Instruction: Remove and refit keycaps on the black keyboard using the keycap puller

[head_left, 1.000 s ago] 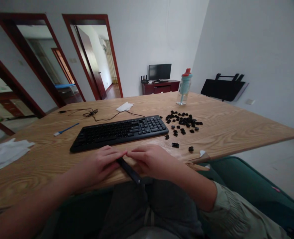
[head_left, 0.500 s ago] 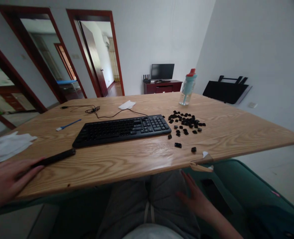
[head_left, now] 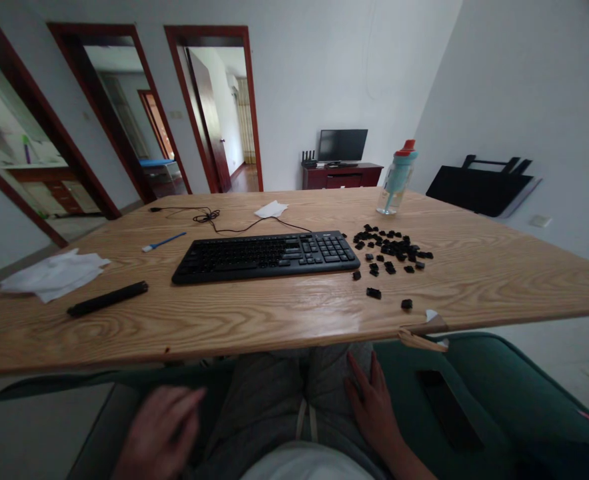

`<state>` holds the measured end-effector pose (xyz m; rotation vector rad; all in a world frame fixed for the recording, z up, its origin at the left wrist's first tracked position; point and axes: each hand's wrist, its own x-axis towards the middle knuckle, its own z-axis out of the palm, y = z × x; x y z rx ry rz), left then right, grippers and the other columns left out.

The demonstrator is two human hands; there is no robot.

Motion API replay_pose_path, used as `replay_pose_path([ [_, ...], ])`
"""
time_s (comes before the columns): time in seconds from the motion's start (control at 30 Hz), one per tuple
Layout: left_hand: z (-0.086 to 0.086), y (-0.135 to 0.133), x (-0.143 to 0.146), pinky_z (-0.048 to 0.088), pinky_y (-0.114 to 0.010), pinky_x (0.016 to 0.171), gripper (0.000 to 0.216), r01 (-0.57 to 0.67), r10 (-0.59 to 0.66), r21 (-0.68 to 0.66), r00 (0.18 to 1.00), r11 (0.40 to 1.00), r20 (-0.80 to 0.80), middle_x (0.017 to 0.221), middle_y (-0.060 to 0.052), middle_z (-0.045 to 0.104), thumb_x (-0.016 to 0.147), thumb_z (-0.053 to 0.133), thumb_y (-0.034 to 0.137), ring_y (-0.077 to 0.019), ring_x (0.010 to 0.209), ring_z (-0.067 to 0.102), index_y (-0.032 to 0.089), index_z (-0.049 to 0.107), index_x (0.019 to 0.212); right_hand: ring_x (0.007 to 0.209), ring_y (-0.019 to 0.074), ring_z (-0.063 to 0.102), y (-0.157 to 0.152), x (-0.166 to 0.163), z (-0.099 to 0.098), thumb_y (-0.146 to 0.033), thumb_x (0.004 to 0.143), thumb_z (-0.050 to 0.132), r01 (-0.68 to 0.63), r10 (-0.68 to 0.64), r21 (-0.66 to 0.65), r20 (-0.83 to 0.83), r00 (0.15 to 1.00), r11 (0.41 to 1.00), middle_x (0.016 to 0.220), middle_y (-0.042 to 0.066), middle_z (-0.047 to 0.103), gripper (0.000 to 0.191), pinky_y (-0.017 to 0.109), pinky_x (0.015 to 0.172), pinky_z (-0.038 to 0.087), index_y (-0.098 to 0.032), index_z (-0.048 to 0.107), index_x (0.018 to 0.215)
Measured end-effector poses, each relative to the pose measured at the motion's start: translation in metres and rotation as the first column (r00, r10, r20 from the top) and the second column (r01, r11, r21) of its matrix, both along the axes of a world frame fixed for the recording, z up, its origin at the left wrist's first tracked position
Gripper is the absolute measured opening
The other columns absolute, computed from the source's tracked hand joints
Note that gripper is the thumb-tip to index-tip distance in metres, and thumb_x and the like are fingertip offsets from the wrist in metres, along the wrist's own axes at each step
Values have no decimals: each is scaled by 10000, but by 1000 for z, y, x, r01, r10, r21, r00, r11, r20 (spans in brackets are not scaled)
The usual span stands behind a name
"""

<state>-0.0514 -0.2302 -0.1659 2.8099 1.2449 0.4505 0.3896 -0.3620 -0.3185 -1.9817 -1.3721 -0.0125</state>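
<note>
My left hand (head_left: 157, 433) hangs below the table edge over my left thigh, fingers loosely spread, holding nothing. My right hand (head_left: 372, 403) lies flat on my right thigh with fingers stretched out. A long black bar (head_left: 107, 298) lies on the wooden table (head_left: 274, 317) at the left, away from both hands. A black keyboard (head_left: 267, 255) sits mid-table. Several loose black keycaps (head_left: 392, 248) are scattered to its right.
White tissues (head_left: 54, 273) lie at the table's left edge, a blue-handled brush (head_left: 163, 241) behind them. A water bottle (head_left: 397, 177) stands at the back right. The table edge veneer (head_left: 421, 333) is chipped. A dark phone (head_left: 447, 417) rests on the green seat.
My left hand let go of the black bar on the table's left and dropped to my lap. My right hand settled flat on my thigh. The view shifted left.
</note>
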Motion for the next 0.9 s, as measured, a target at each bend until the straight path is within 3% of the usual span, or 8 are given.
replay_pose_path([
  [0.07,-55,-31,53,537,-502,1051,412,-129,134,-174,991,976,16,1283,-49,704,922,502,409,-302,1204,647,352,706,1275,1530,419,148,1,1,-5,-379,1000,446,-2,2,7,18,1000,1000,1707,54,-75,465,625,1144,349,-274,589,1430],
  [0.13,-96,-45,93,472,-501,1121,579,-255,259,-359,965,898,-38,1485,-104,554,843,602,440,-341,1370,514,250,625,1389,1529,423,147,1,3,-9,-355,1000,439,-19,18,17,42,999,1000,1706,38,-88,445,631,1143,350,-279,616,1402],
  [0.2,-119,-48,112,391,-489,1181,664,-305,323,-475,945,825,-45,1570,-134,443,816,630,449,-348,1443,419,198,581,1429,1522,435,166,0,5,-10,-341,996,443,-39,38,29,63,997,999,1707,32,-75,427,638,1134,361,-283,648,1365],
  [0.27,-125,-44,113,355,-487,1197,625,-310,356,-537,934,784,-20,1576,-126,430,844,586,456,-327,1441,421,207,585,1417,1512,445,195,-2,4,-7,-352,986,466,-51,48,37,70,996,998,1708,38,-51,414,643,1123,375,-284,664,1343],
  [0.47,-106,-35,104,416,-401,1094,450,-314,422,-596,906,739,46,1286,-121,640,880,509,468,-268,1231,580,179,668,1186,1512,427,219,-5,-9,10,-415,967,505,-42,41,26,58,997,999,1705,84,13,449,631,1129,375,-250,635,1363],
  [0.67,-64,-26,127,462,-323,875,334,-333,346,-664,931,670,-118,1029,-109,733,917,462,401,-247,1022,672,172,706,935,1511,443,196,-7,-20,24,-441,945,532,-108,105,19,112,988,994,1706,35,-59,452,656,1113,373,-270,646,1348],
  [0.8,-31,-50,121,468,-322,816,301,-325,220,-669,946,669,-240,1004,-106,753,868,472,289,-257,992,691,182,752,896,1504,496,157,-19,-30,42,-443,871,630,-163,155,44,138,978,986,1702,-14,-104,451,699,1126,318,-304,692,1296],
  [0.9,-19,-78,102,470,-328,769,295,-322,91,-652,927,687,-363,916,-93,766,869,483,302,-261,890,699,197,754,818,1507,490,161,-31,-32,50,-434,847,657,-200,194,45,115,974,979,1702,-32,-92,478,685,1137,325,-327,686,1313],
])
